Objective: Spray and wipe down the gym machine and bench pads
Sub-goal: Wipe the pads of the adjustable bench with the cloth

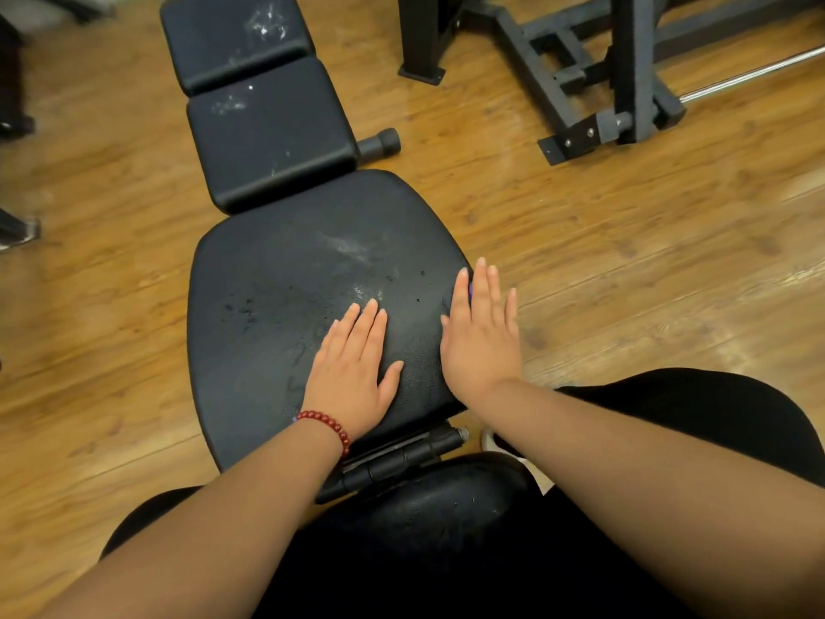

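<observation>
The left grip lies flat, fingers straight and together, palm down on the large bench pad, and holds nothing. A red bead bracelet circles its wrist. Just beside its thumb, the right grip is flat too, pressing on the pad's right edge with its outer fingers past the rim. A sliver of purple shows under its index finger, perhaps a cloth, though I cannot tell. Ahead of both sets of fingertips sits a whitish smear of spray, with dark droplets scattered off the left grip's outer side. If a cloth is under that palm, the wipe should go well with firm, flat pressure in overlapping passes from the wrist side outward, taking in the smear and the rounded edges. Further beyond the fingertips are the middle pad and the far pad, both flecked white and seemingly not yet wiped. Behind the wrists, the hinge and a near pad lie between the person's knees; the hinge gap could trap a cloth. A foot roller juts out beside the middle pad. Off past the right grip's outer side, on the wooden floor, stand a machine frame and a chrome bar, well apart and obstructing nothing here.
</observation>
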